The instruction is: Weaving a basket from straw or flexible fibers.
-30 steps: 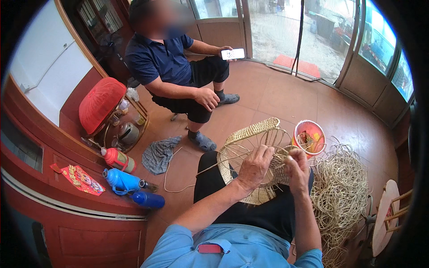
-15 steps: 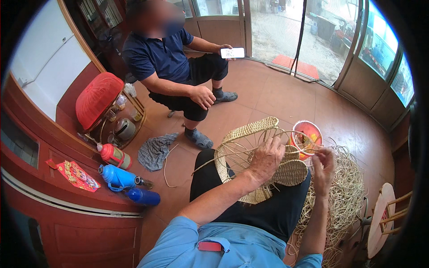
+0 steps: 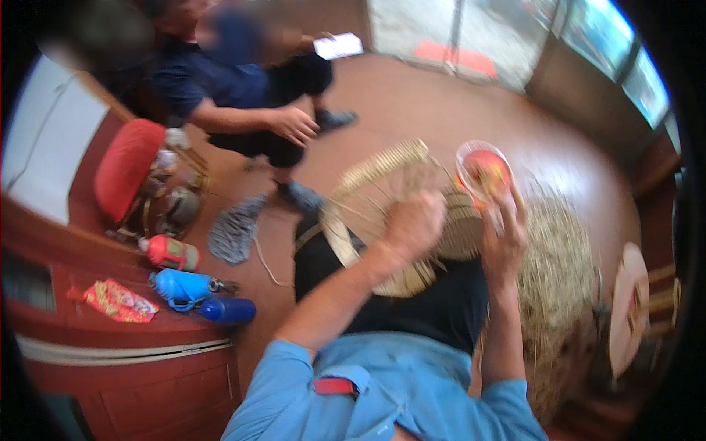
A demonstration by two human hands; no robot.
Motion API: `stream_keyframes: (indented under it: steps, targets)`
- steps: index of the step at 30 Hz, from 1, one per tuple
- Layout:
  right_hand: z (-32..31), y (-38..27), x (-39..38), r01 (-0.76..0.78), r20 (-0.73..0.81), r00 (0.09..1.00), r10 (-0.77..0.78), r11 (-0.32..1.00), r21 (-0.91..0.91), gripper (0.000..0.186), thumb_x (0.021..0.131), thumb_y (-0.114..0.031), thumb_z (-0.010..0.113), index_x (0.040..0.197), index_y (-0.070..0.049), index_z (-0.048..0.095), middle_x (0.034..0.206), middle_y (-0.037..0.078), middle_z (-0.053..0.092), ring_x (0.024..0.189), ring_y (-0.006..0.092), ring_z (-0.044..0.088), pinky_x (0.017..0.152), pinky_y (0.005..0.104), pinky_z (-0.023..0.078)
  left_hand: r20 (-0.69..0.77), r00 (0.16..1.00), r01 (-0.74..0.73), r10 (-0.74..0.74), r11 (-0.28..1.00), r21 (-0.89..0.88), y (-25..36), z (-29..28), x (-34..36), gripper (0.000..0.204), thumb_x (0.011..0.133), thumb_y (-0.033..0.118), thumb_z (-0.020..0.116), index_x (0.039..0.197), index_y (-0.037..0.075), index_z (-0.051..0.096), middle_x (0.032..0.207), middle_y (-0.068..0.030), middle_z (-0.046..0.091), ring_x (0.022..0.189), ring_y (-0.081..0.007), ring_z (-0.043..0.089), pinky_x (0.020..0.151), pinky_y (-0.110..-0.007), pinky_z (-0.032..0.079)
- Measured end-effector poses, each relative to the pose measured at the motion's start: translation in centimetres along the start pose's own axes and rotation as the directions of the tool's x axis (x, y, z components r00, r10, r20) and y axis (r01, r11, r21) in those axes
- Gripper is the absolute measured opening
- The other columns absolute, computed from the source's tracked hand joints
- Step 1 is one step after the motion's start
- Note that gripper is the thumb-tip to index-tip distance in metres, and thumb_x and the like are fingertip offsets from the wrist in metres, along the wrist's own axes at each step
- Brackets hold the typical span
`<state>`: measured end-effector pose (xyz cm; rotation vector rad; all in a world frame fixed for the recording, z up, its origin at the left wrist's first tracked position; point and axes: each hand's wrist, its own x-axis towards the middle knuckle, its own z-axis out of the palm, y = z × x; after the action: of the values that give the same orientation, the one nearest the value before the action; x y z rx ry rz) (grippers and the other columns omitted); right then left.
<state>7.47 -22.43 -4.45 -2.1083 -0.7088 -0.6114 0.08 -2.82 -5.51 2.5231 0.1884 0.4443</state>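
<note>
A half-woven straw piece (image 3: 340, 234) with thin bare spokes and a thick plaited rim rests on my lap. Over its middle is my left hand (image 3: 412, 224), closed on part of the weaving; motion smears the fingers, so the exact spot of the grip is unclear. My right hand (image 3: 504, 239) is raised at the near side of a small red bucket (image 3: 463, 156), its fingers stretched upward and apart, overlapping the bucket's rim. No strand can be made out in it. The bucket's contents are blurred.
A heap of loose straw cord (image 3: 555, 264) covers the floor at right, beside a round wooden stool (image 3: 627, 309). Left of my legs are a grey cloth (image 3: 237, 229), a blue flask (image 3: 180, 285) and a dark blue bottle (image 3: 226, 310). A seated person (image 3: 243, 117) holds a phone (image 3: 338, 46).
My view has shifted, and the picture is blurred. My right hand has left the long strand it held beside the weaving and reached to the bucket. My left hand stays at the weaving.
</note>
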Motion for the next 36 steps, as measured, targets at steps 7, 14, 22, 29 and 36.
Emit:
stream_keyframes:
  steps: [7,14,22,29,36]
  targets:
    - [-0.2,0.5,-1.7,-0.047,-0.116,0.992,0.055,0.996,0.079,0.022,0.098,-0.011,0.082,0.12,-0.014,0.083,0.135,0.014,0.075,0.126,0.0329,0.071,0.109,0.0451,0.054,-0.071,0.997,0.034,-0.038,0.997,-0.063,0.8,-0.9,-0.2,0.025,0.106,0.025,0.066,0.115,0.008,0.082,0.101,-0.0186,0.081,0.097,-0.0397,0.079,0.086,-0.051,0.061]
    - [1.1,0.0,-1.0,0.012,0.103,0.995,-0.011,1.0,-0.008,0.021,0.1,-0.024,0.078,0.116,-0.011,0.08,0.117,0.008,0.081,0.114,0.0296,0.074,0.109,0.0449,0.047,0.014,0.994,0.106,-0.106,0.992,-0.075,2.0,-1.3,-0.2,0.026,0.105,0.023,0.066,0.12,0.006,0.08,0.101,-0.0205,0.081,0.098,-0.0413,0.079,0.088,-0.053,0.061]
    - [4.9,-0.1,2.1,-0.266,0.418,0.899,0.133,0.922,0.28,0.037,0.101,-0.028,0.08,0.122,0.002,0.08,0.114,0.02,0.083,0.111,0.0335,0.08,0.095,0.0434,0.061,-0.021,0.997,0.077,-0.079,0.995,-0.065,1.0,-0.8,-0.7,0.022,0.102,0.02,0.063,0.112,0.003,0.074,0.096,-0.024,0.077,0.094,-0.0473,0.076,0.083,-0.058,0.059]
    - [5.4,2.1,4.0,-0.492,0.607,0.789,0.093,0.688,0.534,0.019,0.102,-0.011,0.078,0.113,0.005,0.076,0.121,0.012,0.081,0.105,0.0128,0.074,0.094,0.0313,0.059,-0.038,0.996,0.077,-0.078,0.996,-0.035,1.5,0.5,-0.8,0.018,0.101,0.018,0.064,0.107,0.002,0.069,0.099,-0.0249,0.076,0.096,-0.047,0.076,0.085,-0.059,0.059]
    - [6.1,2.2,5.4,-0.523,0.701,0.712,0.042,0.698,0.489,0.037,0.101,-0.012,0.08,0.133,0.006,0.075,0.105,0.006,0.079,0.099,0.0107,0.072,0.091,0.029,0.058,-0.019,0.999,0.047,-0.045,0.996,0.081,1.3,0.8,-0.4,0.014,0.102,0.015,0.067,0.104,0.001,0.071,0.093,-0.0206,0.077,0.093,-0.0404,0.079,0.083,-0.053,0.063]
